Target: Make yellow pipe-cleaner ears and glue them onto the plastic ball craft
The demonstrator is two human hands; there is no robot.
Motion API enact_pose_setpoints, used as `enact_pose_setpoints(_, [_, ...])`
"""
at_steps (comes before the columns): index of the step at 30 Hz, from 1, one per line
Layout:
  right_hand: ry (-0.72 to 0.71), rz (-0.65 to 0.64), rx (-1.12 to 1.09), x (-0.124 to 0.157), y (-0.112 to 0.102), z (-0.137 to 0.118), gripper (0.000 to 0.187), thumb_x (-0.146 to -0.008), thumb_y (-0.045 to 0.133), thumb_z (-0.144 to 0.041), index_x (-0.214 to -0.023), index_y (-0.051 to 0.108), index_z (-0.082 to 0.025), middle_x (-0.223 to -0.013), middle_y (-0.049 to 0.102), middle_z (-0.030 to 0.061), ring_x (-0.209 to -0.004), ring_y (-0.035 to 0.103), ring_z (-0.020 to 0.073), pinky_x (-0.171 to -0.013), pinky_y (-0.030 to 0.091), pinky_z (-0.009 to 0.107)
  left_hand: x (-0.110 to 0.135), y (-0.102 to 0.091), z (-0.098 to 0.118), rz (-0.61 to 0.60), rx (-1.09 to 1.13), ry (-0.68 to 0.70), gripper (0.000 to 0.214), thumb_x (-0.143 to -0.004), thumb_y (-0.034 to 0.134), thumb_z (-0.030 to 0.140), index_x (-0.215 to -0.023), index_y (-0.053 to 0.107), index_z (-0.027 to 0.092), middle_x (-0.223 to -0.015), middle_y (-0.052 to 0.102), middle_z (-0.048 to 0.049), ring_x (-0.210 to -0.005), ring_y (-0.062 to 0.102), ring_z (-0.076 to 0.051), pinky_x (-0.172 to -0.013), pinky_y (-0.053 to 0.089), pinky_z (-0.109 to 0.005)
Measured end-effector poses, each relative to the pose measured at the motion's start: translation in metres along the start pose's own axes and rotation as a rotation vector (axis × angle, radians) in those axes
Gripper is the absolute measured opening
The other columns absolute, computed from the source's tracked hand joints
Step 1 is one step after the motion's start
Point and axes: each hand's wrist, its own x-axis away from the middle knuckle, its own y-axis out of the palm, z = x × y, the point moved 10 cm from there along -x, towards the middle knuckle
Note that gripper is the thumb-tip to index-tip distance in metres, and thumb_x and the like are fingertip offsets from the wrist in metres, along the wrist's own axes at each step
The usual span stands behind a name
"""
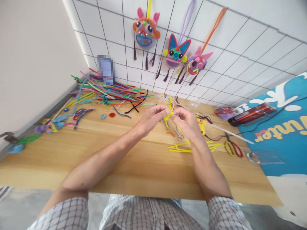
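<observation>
Both hands meet over the middle of the wooden table, pinching a yellow pipe cleaner (168,116) between their fingertips. My left hand (153,117) has its thumb and fingers closed on the left part of it. From the other side, my right hand (185,122) grips the same bent, fuzzy piece. Its exact shape is partly hidden by the fingers. Small scissors (179,136) lie just below the hands. More yellow pipe cleaners (179,148) are spread under and beside my right forearm. A yellow glue gun (201,126) rests to the right of my right hand.
A pile of coloured pipe cleaners (112,92) covers the back left, with a blurred-out screen (106,70) behind. Large scissors (233,149), a clear cup (266,157) and a dark red flask (253,114) stand or lie at right. Decorated masks (145,33) hang on the tiled wall.
</observation>
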Motion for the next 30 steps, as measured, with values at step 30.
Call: enact_pose_setpoints(30, [-0.007, 0.009, -0.051, -0.0023, 0.0034, 0.0005, 0.018, -0.076, 0.069, -0.035, -0.069, 0.058, -0.023, -0.061, 0.052, -0.0056, -0.058, 0.043, 0.0111, -0.057, 0.031, 0.028, -0.0030, 0.0055, 0.0079, -0.122, -0.056, 0.017, 0.033, -0.090, 0.072, 0.051, -0.083, 0.068, 0.018, -0.074, 0.064, -0.0003, -0.067, 0.055, -0.013, -0.065, 0.046, -0.028])
